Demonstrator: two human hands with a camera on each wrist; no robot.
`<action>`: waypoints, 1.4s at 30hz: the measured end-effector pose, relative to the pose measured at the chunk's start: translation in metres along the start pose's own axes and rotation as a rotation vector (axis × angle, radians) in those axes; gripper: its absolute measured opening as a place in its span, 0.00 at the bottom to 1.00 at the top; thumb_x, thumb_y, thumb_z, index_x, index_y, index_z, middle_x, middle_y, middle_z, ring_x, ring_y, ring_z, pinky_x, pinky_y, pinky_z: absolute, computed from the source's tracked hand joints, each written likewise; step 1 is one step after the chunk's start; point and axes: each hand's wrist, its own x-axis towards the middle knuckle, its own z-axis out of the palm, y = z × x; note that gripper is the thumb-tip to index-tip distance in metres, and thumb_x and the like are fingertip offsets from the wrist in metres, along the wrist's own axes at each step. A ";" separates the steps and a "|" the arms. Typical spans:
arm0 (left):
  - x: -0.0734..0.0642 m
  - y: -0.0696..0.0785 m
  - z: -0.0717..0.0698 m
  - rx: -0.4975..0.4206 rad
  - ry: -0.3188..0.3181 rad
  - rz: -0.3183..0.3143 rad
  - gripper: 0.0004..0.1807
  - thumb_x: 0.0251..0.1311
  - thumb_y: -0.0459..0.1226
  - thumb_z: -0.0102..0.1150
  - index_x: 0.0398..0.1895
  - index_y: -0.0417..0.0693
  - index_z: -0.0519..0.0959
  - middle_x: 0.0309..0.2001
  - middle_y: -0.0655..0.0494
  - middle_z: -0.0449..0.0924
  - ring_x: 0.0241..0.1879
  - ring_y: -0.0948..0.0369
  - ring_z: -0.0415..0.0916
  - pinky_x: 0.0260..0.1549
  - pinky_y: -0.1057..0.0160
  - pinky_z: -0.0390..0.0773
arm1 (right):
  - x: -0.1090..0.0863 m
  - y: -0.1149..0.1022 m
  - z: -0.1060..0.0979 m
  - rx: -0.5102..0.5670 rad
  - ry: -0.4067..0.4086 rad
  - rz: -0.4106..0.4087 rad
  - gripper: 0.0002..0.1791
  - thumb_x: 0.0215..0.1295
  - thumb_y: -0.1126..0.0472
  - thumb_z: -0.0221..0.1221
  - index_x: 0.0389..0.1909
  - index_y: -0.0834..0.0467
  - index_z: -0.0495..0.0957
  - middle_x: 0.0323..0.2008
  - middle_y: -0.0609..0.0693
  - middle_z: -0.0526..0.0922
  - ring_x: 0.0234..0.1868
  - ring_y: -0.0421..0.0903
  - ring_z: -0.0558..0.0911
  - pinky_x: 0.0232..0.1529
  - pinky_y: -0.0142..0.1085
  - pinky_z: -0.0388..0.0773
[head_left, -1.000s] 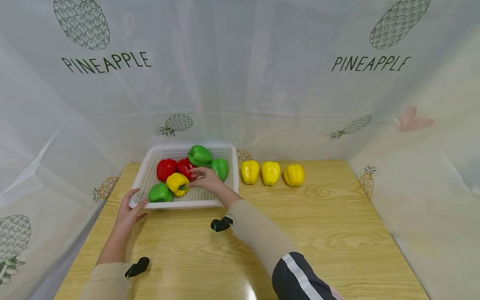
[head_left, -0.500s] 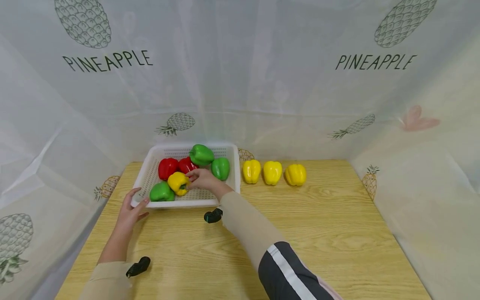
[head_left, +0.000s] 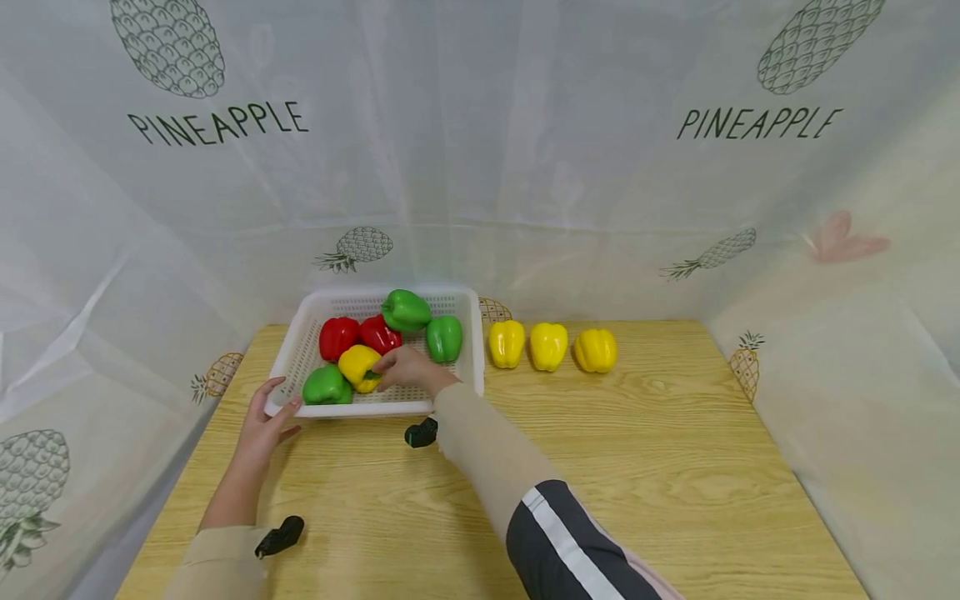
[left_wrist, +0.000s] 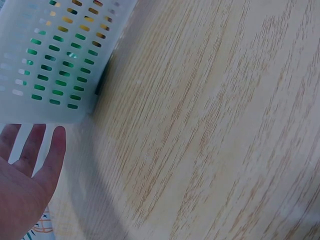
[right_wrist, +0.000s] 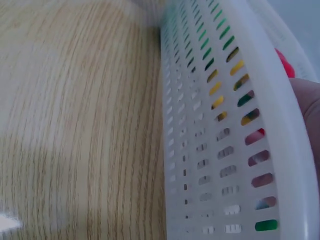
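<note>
A yellow bell pepper (head_left: 357, 367) lies in the white basket (head_left: 465, 379), its stem end toward my right hand (head_left: 408, 369). The fingers of that hand pinch the pepper at the stem end. In the right wrist view the basket wall hides most of the right hand (right_wrist: 309, 97). My left hand (head_left: 262, 425) holds the front left corner of the basket, thumb at the front rim. The left wrist view shows the spread fingers of the left hand (left_wrist: 22, 187) at that corner. Red bell peppers (head_left: 338, 339) and green bell peppers (head_left: 327, 386) surround the yellow one.
Right of the basket, a row of yellow bell peppers (head_left: 548, 347) stands along the back of the wooden table (head_left: 637, 467). A pale sheet (head_left: 487, 150) printed with pineapples hangs behind and at both sides.
My right hand has moved slightly left and closed in on the yellow pepper's stem end. The left hand has stayed at the basket corner. The head view has shifted a little.
</note>
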 end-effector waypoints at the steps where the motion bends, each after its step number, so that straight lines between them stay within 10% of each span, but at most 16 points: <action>1: -0.001 0.002 0.000 0.000 -0.003 -0.001 0.37 0.51 0.53 0.61 0.64 0.70 0.55 0.61 0.49 0.51 0.44 0.65 0.71 0.34 0.61 0.78 | 0.001 -0.001 0.000 -0.003 0.005 0.003 0.20 0.48 0.64 0.66 0.46 0.55 0.79 0.46 0.45 0.78 0.47 0.39 0.71 0.48 0.31 0.69; 12: -0.009 0.015 0.005 0.023 -0.026 -0.002 0.34 0.57 0.46 0.56 0.65 0.69 0.54 0.63 0.42 0.48 0.43 0.66 0.71 0.37 0.58 0.77 | 0.006 0.004 0.001 -0.052 -0.005 0.021 0.21 0.48 0.65 0.66 0.47 0.55 0.78 0.46 0.44 0.77 0.46 0.38 0.72 0.46 0.28 0.69; 34: 0.012 -0.021 -0.006 -0.006 0.033 0.004 0.34 0.55 0.47 0.59 0.64 0.72 0.55 0.61 0.46 0.52 0.41 0.68 0.72 0.31 0.64 0.78 | -0.016 0.016 -0.031 -0.126 0.051 0.042 0.21 0.45 0.63 0.69 0.42 0.60 0.75 0.43 0.50 0.75 0.41 0.41 0.71 0.44 0.30 0.70; 42: -0.019 0.030 0.014 0.009 -0.027 0.030 0.32 0.58 0.44 0.56 0.65 0.65 0.55 0.60 0.43 0.54 0.42 0.67 0.71 0.37 0.55 0.77 | -0.010 0.031 -0.035 -0.060 0.088 0.041 0.27 0.39 0.62 0.72 0.38 0.60 0.66 0.35 0.51 0.72 0.35 0.42 0.70 0.37 0.31 0.70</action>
